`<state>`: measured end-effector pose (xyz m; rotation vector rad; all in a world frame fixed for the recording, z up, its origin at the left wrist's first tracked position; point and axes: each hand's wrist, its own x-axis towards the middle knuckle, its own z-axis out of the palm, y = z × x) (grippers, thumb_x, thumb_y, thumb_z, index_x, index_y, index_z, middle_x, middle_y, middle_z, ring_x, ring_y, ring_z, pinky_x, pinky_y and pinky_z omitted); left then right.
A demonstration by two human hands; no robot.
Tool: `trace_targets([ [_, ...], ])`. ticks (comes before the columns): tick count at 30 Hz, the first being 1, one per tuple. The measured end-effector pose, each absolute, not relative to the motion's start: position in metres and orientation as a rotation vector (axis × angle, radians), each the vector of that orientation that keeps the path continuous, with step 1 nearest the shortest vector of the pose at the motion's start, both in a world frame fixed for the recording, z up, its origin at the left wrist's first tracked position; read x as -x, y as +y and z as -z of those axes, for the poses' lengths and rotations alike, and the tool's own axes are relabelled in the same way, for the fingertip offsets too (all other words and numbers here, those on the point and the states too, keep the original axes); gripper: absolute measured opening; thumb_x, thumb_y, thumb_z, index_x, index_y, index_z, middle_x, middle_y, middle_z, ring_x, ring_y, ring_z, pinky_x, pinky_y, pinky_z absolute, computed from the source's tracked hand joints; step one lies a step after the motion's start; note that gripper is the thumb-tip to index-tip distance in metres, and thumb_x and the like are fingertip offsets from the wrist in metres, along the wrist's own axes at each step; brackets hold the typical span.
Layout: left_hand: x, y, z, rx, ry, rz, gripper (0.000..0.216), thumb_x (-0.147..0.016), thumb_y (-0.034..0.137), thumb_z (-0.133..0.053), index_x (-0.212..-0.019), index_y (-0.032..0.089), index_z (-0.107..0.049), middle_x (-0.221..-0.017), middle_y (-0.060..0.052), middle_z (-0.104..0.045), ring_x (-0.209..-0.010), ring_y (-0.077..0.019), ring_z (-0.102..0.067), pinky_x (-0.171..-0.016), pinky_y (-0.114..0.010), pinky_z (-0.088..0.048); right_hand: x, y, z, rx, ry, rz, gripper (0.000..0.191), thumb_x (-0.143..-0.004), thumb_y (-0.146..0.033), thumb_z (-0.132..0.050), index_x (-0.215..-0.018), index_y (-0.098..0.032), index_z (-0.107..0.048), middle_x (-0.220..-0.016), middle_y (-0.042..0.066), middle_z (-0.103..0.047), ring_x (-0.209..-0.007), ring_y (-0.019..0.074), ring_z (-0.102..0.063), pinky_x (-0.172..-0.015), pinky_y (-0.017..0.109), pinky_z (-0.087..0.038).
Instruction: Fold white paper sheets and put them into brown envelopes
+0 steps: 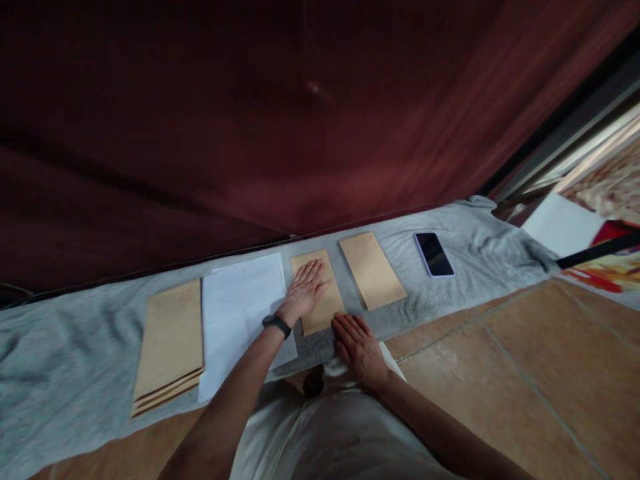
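My left hand (306, 288) lies flat on a brown paper envelope (320, 317), fingers stretched toward its far end. A dark band circles that wrist. At the near right corner of the same envelope rests my right hand (359, 345), its fingers out straight and nothing seen in them. White paper sheets (240, 300) lie just left of the envelope, partly under my left forearm. Farther left is a stack of larger brown envelopes (173, 333). To the right sits a small pile of brown envelopes (374, 270), apart from both hands.
A grey cloth (475, 247) covers the narrow surface, with a phone (434, 255) lying on it at right. Dark red material (300, 133) rises along the back edge. Tiled floor (480, 373) shows at front right. A white box-like thing (560, 223) stands at far right.
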<state>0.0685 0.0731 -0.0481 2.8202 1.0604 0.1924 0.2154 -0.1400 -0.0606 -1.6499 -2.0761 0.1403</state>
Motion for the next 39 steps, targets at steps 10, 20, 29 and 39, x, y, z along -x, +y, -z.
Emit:
trace_targets([
  [10,-0.082,0.093,0.055,-2.883,1.021,-0.176,0.061,-0.105,0.043,-0.031,-0.159,0.015,-0.035,-0.166,-0.010,-0.036,-0.155,-0.0226,-0.028,-0.128,-0.045,-0.021,-0.215,-0.139,0.059,1.656,-2.100,-0.144,0.051,-0.104,-0.023,-0.047,-0.154,-0.016,-0.044,-0.158,0.009,-0.048,-0.143,0.0242,-0.048,-0.121,0.047,-0.038],
  [20,-0.049,0.009,0.046,-2.848,0.807,-0.146,0.058,-0.108,0.042,-0.032,-0.161,0.019,-0.030,-0.167,-0.009,-0.032,-0.156,-0.0194,-0.026,-0.128,-0.045,-0.025,-0.214,-0.140,0.060,1.644,-2.062,-0.138,0.051,-0.102,-0.022,-0.048,-0.152,-0.017,-0.047,-0.153,0.010,-0.055,-0.142,0.0235,-0.050,-0.121,0.048,-0.039],
  [29,-0.012,-0.064,0.042,-2.904,0.881,-0.118,0.063,-0.104,0.044,-0.047,-0.160,0.020,-0.032,-0.168,-0.007,-0.030,-0.155,-0.0233,-0.029,-0.124,-0.044,-0.035,-0.214,-0.140,0.064,1.632,-2.062,-0.107,0.053,-0.101,-0.018,-0.048,-0.154,-0.018,-0.044,-0.151,0.010,-0.057,-0.142,0.0228,-0.050,-0.122,0.047,-0.038],
  [39,-0.023,-0.099,0.053,-2.821,1.175,-0.214,0.068,-0.103,0.040,-0.044,-0.163,0.013,-0.025,-0.163,-0.012,-0.038,-0.155,-0.0256,-0.028,-0.129,-0.048,-0.026,-0.205,-0.139,0.056,1.670,-2.097,-0.213,0.055,-0.102,-0.021,-0.046,-0.157,-0.015,-0.040,-0.154,0.012,-0.052,-0.147,0.0242,-0.044,-0.125,0.050,-0.033],
])
